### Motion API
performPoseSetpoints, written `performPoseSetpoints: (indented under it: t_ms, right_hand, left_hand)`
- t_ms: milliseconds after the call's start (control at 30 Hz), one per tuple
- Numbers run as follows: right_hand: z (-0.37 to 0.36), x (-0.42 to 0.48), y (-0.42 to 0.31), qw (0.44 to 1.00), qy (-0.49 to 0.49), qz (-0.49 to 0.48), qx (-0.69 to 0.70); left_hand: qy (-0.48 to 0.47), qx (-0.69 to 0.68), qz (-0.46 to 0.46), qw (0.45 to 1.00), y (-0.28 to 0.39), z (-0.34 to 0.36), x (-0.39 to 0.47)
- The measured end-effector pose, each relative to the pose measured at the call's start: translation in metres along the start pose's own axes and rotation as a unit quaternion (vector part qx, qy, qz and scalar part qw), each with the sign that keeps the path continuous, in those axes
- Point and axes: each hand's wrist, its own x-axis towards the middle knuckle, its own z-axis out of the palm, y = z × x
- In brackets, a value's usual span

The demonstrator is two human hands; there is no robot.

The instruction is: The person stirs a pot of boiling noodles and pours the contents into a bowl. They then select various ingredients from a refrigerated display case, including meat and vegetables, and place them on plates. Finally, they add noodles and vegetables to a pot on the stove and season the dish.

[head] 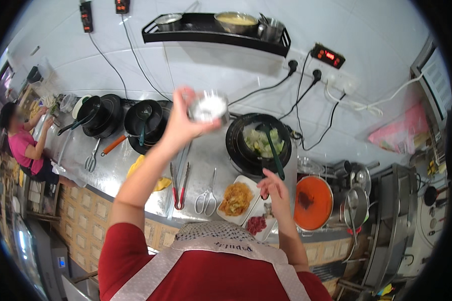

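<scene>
My left hand [184, 120] is raised above the counter and grips a small round metal bowl [208, 107] of white granular stuff, blurred by motion. My right hand [275, 192] is over the black handle of a dark frying pan; whether its fingers close on the handle cannot be told. Chopped pale-green cabbage [260, 142] lies in that pan, on a round black induction hob [235, 150]. A dark green spatula [274, 154] leans across the pan's rim. Below the hob, one white tray holds shredded orange-brown food [235, 199]. A second tray beside it holds chopped red meat [256, 225].
Kitchen scissors [206, 199] and red-handled tongs [179, 188] lie on the steel counter [154, 205]. To the right stands a pot of orange-red sauce [312, 201]. More pans [141, 120] occupy hobs leftward. A black wall shelf [214, 37] holds metal bowls. A person [28, 146] works far left.
</scene>
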Motion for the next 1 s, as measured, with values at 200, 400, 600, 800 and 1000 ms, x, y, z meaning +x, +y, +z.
performPoseSetpoints:
  t_ms: [200, 400, 600, 800, 1000]
  right_hand:
    - [-0.010, -0.045, 0.009, 0.994, 0.070, 0.059, -0.066]
    - [-0.007, -0.066, 0.020, 0.996, 0.038, 0.069, -0.038]
    - [-0.012, -0.088, 0.030, 0.990, 0.101, 0.098, -0.011]
    - [-0.019, -0.094, 0.032, 0.987, 0.102, 0.115, -0.048]
    - [0.002, -0.081, 0.032, 0.990, 0.068, 0.101, -0.066]
  left_hand:
    - [0.132, 0.277, 0.109, 0.946, 0.065, -0.051, 0.166]
    - [0.108, 0.347, 0.055, 0.930, 0.026, -0.045, 0.235]
    - [0.111, 0.439, 0.101, 0.886, 0.025, -0.041, 0.226]
    - [0.304, 0.432, 0.024, 0.849, -0.016, -0.084, 0.233]
    - [0.211, 0.425, -0.156, 0.866, 0.010, -0.092, 0.252]
